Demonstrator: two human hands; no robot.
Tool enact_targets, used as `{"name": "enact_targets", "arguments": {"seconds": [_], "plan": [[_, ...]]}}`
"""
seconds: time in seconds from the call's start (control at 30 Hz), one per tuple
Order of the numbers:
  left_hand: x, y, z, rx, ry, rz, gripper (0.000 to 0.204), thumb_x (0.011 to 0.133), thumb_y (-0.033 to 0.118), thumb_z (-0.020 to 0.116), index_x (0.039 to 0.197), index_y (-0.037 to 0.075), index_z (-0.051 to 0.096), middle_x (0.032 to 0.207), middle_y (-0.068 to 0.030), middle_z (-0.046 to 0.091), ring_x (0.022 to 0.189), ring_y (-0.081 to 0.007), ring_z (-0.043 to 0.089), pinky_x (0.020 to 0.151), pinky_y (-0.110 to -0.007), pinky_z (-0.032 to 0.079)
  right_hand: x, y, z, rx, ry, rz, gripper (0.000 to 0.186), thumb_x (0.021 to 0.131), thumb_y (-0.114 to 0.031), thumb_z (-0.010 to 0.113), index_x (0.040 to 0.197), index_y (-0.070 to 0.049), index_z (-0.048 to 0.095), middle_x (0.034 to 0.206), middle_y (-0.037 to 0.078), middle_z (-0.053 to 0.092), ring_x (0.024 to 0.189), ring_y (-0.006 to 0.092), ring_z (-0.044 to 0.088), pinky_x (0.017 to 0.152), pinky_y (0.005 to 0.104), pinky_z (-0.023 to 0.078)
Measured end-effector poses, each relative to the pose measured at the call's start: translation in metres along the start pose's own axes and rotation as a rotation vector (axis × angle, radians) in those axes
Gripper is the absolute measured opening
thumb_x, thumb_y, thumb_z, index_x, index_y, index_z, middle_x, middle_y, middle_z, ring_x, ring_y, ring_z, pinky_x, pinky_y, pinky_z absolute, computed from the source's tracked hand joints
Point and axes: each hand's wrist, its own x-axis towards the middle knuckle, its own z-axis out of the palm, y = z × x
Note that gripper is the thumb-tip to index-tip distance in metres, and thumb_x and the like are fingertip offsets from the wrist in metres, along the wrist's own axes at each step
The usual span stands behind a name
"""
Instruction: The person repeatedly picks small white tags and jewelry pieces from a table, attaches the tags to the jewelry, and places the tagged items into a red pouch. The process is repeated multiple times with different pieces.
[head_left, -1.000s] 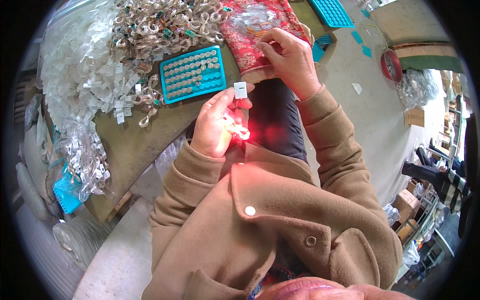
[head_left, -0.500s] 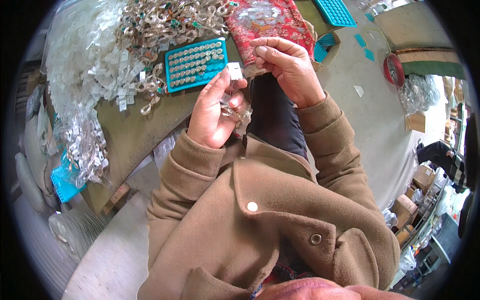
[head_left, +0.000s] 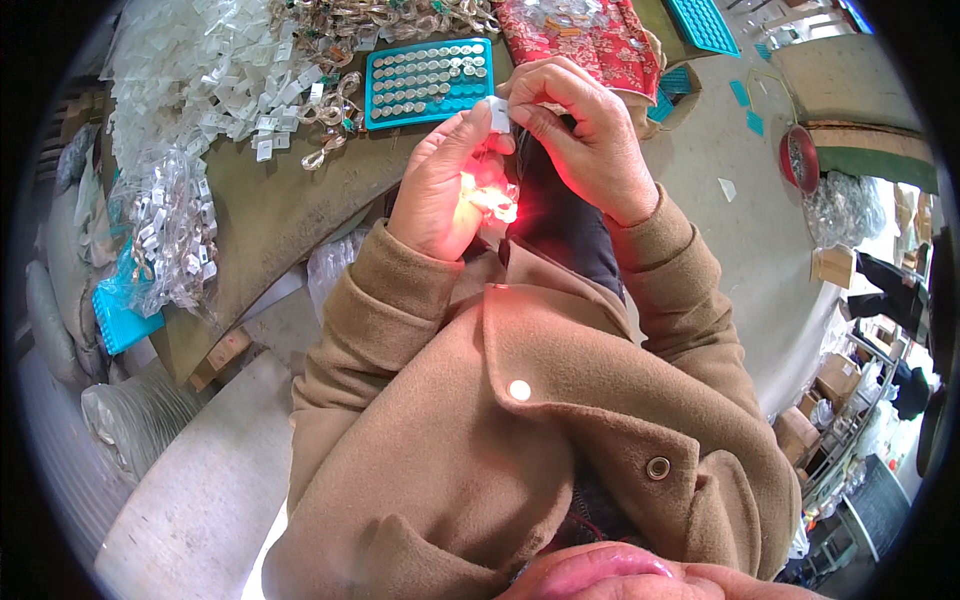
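Small white battery case (head_left: pixel 498 116) is pinched by fingers of left hand (head_left: pixel 436 190), near edge of bench (head_left: pixel 265 215). Light-string bundle (head_left: pixel 494 202), glowing red, is cradled below case in same hand. Fingers of right hand (head_left: pixel 592 135) are drawn narrow at case's right edge; whether anything is gripped cannot be told. Blue tray (head_left: pixel 464 104), partly filled with silver button cells (head_left: pixel 425 82), is set just beyond on bench. White cases (head_left: pixel 200 80) are heaped farther left; red floral cloth (head_left: pixel 615 50) is laid beyond right hand.

Red basin (head_left: pixel 788 172), clear plastic bundle (head_left: pixel 848 212) beside it, cardboard box (head_left: pixel 833 266), pale scrap (head_left: pixel 727 189) on floor (head_left: pixel 715 255), possibly a chair (head_left: pixel 878 505)
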Motion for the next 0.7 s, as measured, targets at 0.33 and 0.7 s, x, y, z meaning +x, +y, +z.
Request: {"name": "enact_targets", "arguments": {"seconds": [0.33,0.7], "plan": [[-0.006,0.01,-0.014,-0.033,0.083,-0.147,0.019,0.098,0.028,0.061,0.1,0.009,0.061,0.081,0.0009,0.061,0.054,-0.0022,0.041,0.05,-0.018,0.034,-0.006,-0.01,0.009,0.348,-0.062,0.284,0.01,0.089,-0.007,0.067,0.095,0.001,0.065,0.086,0.006,0.069,0.079,0.0052,0.061,0.068,0.0255,0.051],[-0.02,0.006,-0.036,-0.033,0.048,-0.137,0.02,0.097,0.027,0.063,0.096,0.008,0.06,0.077,-0.0004,0.061,0.053,-0.0024,0.042,0.05,-0.018,0.035,-0.009,-0.011,0.03,0.102,-0.169,0.105,0.009,0.084,0.006,0.062,0.089,-0.001,0.059,0.084,0.009,0.06,0.074,0.0232,0.059,0.067,0.0302,0.049]]}}
